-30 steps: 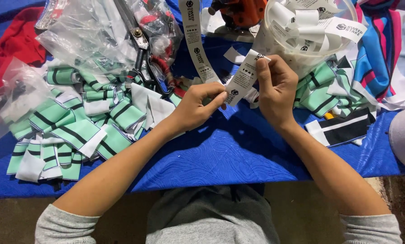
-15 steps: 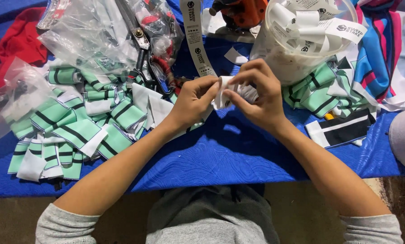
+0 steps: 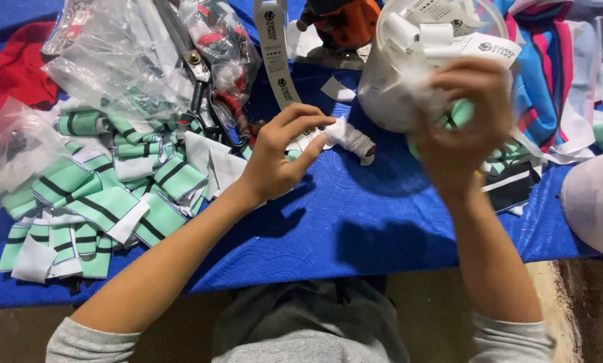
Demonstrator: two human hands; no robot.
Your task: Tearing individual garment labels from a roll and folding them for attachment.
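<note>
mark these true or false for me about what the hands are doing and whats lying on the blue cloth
1. The left hand pinches a small rolled white label. True.
2. The right hand rests flat on the blue cloth. False: it is raised and blurred in front of the clear tub of label rolls.
3. Green striped fabric pieces lie piled at the left. True.
4. The scissors are in the left hand. False: they lie on the cloth by the clear plastic bags.
5. The tub is empty. False: it holds rolled white labels.
</note>
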